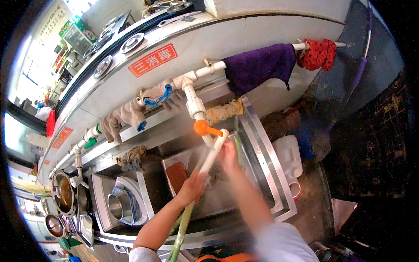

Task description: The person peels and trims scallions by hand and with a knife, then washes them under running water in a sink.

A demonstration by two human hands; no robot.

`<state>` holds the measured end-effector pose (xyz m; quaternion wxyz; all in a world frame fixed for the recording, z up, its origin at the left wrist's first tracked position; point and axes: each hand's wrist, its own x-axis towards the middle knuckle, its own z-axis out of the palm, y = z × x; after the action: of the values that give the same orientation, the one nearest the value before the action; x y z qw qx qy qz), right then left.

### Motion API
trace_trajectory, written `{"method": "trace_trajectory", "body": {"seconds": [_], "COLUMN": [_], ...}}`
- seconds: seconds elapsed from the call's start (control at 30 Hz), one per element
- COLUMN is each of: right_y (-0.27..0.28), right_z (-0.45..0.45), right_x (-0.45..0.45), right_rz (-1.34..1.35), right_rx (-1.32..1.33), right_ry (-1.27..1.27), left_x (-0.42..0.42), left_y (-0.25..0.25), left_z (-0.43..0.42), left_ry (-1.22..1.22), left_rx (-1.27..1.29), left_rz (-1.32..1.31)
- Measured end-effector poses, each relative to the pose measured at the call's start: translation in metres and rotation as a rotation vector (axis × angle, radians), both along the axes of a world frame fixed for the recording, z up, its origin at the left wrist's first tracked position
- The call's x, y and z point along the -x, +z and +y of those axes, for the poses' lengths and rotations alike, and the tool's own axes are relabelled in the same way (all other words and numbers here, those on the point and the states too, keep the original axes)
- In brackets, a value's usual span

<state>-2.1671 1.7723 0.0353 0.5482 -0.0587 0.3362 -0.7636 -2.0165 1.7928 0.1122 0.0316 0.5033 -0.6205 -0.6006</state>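
A long green onion (pixel 213 157) slants over the sink, its white end up under the orange tap lever (pixel 207 128) and its green leaves hanging down over the front rim. My left hand (pixel 193 187) is wrapped around the middle of the stalk. Higher up, my right hand (pixel 228 155) has its fingers closed at the white part; it is slightly blurred. The tap's spout is partly hidden behind the stalk. Something long and green, partly covered, lies in the steel sink (pixel 264 166) beyond my right hand.
A brown block (pixel 176 177) lies in the sink's left part. Farther left, a basin holds a steel pot (pixel 117 206). Gloves (pixel 123 120), a purple cloth (pixel 262 67) and a red cloth (pixel 318 54) hang on the white pipe. A white jug (pixel 286 157) stands right of the sink.
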Motion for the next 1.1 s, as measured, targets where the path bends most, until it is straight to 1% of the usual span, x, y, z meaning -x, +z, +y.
{"method": "trace_trajectory", "body": {"seconds": [0.03,0.07,0.1,0.13,0.17,0.2,0.23,0.27,0.33,0.37,0.4,0.43,0.47,0.5,0.53,0.57,0.6,0.63,0.7,0.77,0.8,0.83,0.87,0.9,0.93,0.97,1.0,1.03,1.1], "right_y": [0.012,0.036,0.048,0.048,0.030,-0.002,-0.019,-0.009,-0.026,-0.019,-0.012,0.002,0.003,0.004,0.008,0.014,0.017,0.015,0.008,0.003,-0.014,-0.019,-0.026,-0.026,-0.024,-0.017,-0.011,0.001,0.025], "right_z": [0.000,0.001,0.002,0.006,0.000,-0.011,-0.018,-0.022,-0.029,-0.030,-0.022,-0.018,-0.011,-0.005,0.000,0.005,0.006,0.005,-0.003,-0.023,-0.030,-0.032,-0.033,-0.029,-0.024,-0.021,-0.010,-0.004,0.009], "right_x": [-0.007,-0.016,-0.020,-0.021,-0.013,0.003,0.016,0.029,0.019,0.014,-0.003,-0.019,-0.023,-0.027,-0.030,-0.034,-0.035,-0.033,-0.025,-0.011,0.003,0.012,0.013,0.014,0.014,0.002,-0.006,-0.010,-0.020], "right_rz": [0.000,-0.055,-0.109,-0.093,-0.091,-0.010,0.070,-0.138,-0.168,-0.185,-0.148,-0.063,-0.066,-0.069,-0.068,0.114,0.298,0.304,0.344,0.252,-0.064,-0.380,-0.371,-0.387,-0.399,-0.250,-0.102,-0.082,-0.039], "right_rx": [0.000,-0.058,-0.115,-0.101,-0.100,-0.133,-0.168,-0.233,-0.194,-0.157,-0.189,-0.342,-0.270,-0.197,-0.194,-0.189,-0.179,-0.169,-0.409,-0.508,-0.443,-0.383,-0.379,-0.138,0.104,-0.012,-0.076,-0.090,-0.114], "right_ry": [0.000,-0.049,-0.098,-0.080,-0.083,-0.067,-0.051,-0.261,-0.274,-0.282,-0.254,-0.224,-0.231,-0.238,-0.237,-0.213,-0.187,-0.179,-0.110,-0.065,-0.059,-0.058,-0.052,-0.048,-0.047,-0.138,-0.011,0.026,0.100], "left_x": [0.001,-0.001,-0.003,-0.002,-0.002,-0.001,-0.002,-0.006,-0.012,-0.010,-0.010,-0.013,-0.015,-0.016,-0.016,-0.016,-0.015,-0.014,-0.011,0.000,0.004,0.003,0.002,0.002,-0.002,0.009,0.022,0.030,0.028], "left_y": [0.006,0.003,-0.005,-0.007,-0.010,-0.012,-0.013,-0.015,-0.022,-0.026,-0.031,-0.035,-0.042,-0.047,-0.050,-0.049,-0.048,-0.048,-0.053,-0.043,-0.035,-0.035,-0.039,-0.046,-0.059,-0.038,-0.014,0.001,-0.015], "left_z": [-0.002,-0.004,-0.007,-0.006,-0.006,-0.003,0.001,0.005,0.002,-0.004,-0.010,-0.013,-0.015,-0.017,-0.019,-0.019,-0.018,-0.018,-0.010,-0.009,-0.011,-0.011,-0.013,-0.013,-0.017,-0.019,-0.021,-0.021,-0.026], "left_ry": [0.029,0.029,0.066,0.081,0.098,0.076,0.056,0.060,0.021,0.020,0.037,0.053,0.055,0.050,0.044,0.046,0.056,0.068,0.097,0.094,0.118,0.128,0.105,0.077,-0.014,-0.020,0.026,0.072,0.063], "left_rx": [-0.205,-0.206,-0.407,-0.507,-0.608,-0.489,-0.371,-0.373,-0.318,-0.313,-0.442,-0.577,-0.579,-0.689,-0.797,-0.796,-0.896,-0.990,-0.883,-0.827,-0.887,-0.878,-0.908,-0.944,-0.967,-0.965,-0.833,-0.703,-0.669], "left_rz": [0.078,0.078,0.170,0.220,0.264,0.137,0.009,0.006,-0.031,-0.027,-0.003,0.018,0.019,0.099,0.181,0.183,0.232,0.288,0.290,0.297,0.247,0.261,0.317,0.368,0.433,0.437,0.396,0.355,0.361]}}
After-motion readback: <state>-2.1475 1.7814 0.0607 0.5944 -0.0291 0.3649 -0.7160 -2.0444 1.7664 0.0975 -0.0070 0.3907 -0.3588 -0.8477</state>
